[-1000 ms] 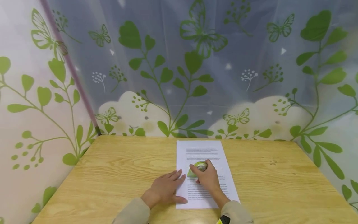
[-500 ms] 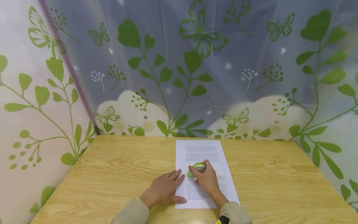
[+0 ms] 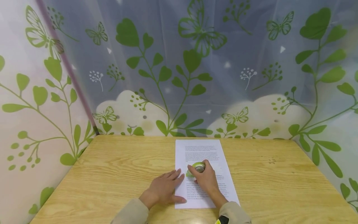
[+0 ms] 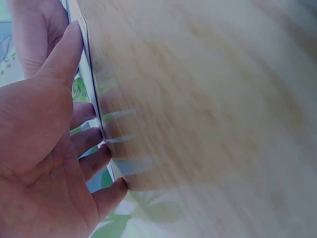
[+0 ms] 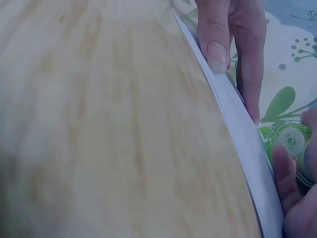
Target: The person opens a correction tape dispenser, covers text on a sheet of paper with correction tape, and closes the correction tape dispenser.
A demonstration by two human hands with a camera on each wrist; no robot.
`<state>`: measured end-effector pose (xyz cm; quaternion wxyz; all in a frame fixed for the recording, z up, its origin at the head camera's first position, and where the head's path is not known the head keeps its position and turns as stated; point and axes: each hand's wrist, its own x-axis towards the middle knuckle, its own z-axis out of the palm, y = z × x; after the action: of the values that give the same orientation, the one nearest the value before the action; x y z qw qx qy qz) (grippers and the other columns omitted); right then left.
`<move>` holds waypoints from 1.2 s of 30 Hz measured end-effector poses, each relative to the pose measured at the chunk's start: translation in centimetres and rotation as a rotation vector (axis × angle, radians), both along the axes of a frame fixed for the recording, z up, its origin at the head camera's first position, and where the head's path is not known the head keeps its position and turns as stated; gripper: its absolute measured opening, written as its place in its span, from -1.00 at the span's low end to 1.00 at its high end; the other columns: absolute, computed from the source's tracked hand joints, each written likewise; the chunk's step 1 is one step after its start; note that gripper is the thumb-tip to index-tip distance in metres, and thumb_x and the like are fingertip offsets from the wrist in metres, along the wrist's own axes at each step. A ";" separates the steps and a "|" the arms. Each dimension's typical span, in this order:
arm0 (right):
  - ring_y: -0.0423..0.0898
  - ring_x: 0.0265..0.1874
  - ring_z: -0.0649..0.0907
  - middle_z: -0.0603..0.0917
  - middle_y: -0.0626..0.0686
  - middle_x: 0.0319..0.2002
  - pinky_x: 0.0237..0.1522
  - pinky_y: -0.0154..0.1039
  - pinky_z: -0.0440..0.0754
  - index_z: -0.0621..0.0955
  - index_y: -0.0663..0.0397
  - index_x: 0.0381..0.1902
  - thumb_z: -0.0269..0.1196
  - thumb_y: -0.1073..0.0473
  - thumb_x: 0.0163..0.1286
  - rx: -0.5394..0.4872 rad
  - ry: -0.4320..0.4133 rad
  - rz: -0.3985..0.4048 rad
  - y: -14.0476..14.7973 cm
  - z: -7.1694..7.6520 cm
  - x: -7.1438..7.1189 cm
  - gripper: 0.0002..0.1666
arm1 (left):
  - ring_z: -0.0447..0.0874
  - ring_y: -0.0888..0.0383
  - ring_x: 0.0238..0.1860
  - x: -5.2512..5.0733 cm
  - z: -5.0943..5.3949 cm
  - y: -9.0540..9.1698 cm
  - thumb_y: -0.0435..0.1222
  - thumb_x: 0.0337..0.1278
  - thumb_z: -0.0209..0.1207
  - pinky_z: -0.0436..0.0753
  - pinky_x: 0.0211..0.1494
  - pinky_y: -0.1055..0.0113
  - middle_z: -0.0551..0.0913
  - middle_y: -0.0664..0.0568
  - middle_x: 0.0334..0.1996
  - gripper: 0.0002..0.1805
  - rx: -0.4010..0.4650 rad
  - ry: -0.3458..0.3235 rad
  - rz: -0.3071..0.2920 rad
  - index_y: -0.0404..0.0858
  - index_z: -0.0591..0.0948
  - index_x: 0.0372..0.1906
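A sheet of paper point(image 3: 202, 146) with printed text lies on the wooden table, its long side pointing away from me. My left hand point(image 3: 165, 188) rests across its left edge with fingers and thumb spread. In the left wrist view the fingertips point(image 4: 116, 191) of that hand press down at the table. My right hand point(image 3: 208, 180) grips a green see-through correction tape point(image 3: 199, 167) between thumb and fingers, its tip down on the middle of the page. A round reel shows inside the correction tape point(image 5: 290, 139) in the right wrist view. The hand hides part of the text.
The wooden table point(image 3: 126, 161) stretches out on both sides of the sheet. Behind and beside it hangs a curtain point(image 3: 156, 77) printed with leaves and butterflies. A dark and yellow band point(image 3: 222, 219) shows at the right sleeve.
The head view has shifted very slightly. Both hands stay almost in place on the sheet, and the right still holds the correction tape at about the same spot.
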<state>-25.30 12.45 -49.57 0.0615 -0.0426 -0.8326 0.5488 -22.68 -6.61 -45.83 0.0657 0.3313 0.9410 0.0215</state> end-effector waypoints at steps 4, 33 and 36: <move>-0.16 -0.69 0.58 0.59 0.07 -0.40 -0.63 -0.29 0.60 0.35 0.16 -0.17 0.36 -0.14 0.20 0.028 0.022 0.029 0.0 0.0 0.0 -0.42 | 0.13 0.00 0.41 0.0 -0.1 0.0 0.38 0.04 -0.02 0.30 0.33 0.11 0.16 -0.03 0.45 -0.03 -0.005 0.004 0.002 -0.13 0.25 0.45; -0.17 -0.53 0.57 0.59 0.00 -0.45 -0.48 -0.29 0.55 0.35 0.12 -0.27 0.40 -0.05 0.18 0.154 0.077 0.027 1.0 0.5 0.2 -0.49 | 0.13 -0.02 0.41 0.2 0.1 0.0 0.39 0.03 -0.01 0.29 0.33 0.08 0.15 -0.03 0.45 -0.04 0.000 -0.007 0.026 -0.11 0.25 0.45; -0.17 -0.50 0.57 0.59 -0.01 -0.44 -0.41 -0.29 0.55 0.35 0.12 -0.28 0.39 -0.04 0.19 0.165 0.082 0.032 1.2 0.5 0.2 -0.50 | 0.14 -0.01 0.41 0.2 0.1 0.0 0.38 0.03 0.00 0.29 0.33 0.09 0.15 -0.03 0.45 -0.04 -0.002 -0.006 0.025 -0.11 0.25 0.45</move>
<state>-25.13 13.67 -49.08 0.0902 -0.0013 -0.8723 0.4806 -22.48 -6.64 -45.68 0.0686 0.3193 0.9449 0.0223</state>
